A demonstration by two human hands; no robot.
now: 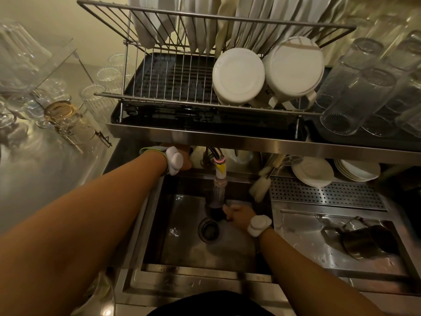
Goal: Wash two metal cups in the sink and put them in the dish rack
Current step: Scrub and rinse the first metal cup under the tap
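Note:
My right hand (238, 214) is low in the steel sink (182, 242), closed around a dark metal cup (217, 214) held right under the faucet spout (219, 185). A second metal cup with a handle (362, 241) lies on its side on the wet steel drainboard to the right of the sink. My left hand (184, 159) reaches to the back of the sink beside the faucet base, under the shelf edge; its fingers are hidden. The wire dish rack (173, 83) stands above on a black tray, its left half bare.
Two white containers (268, 74) and hanging cloths fill the rack's right and back. Upturned glasses (362, 87) crowd the right shelf, more glassware the left counter. White plates (314, 171), a bottle brush (262, 185) and a perforated grate sit behind the drainboard. The drain (208, 231) is open.

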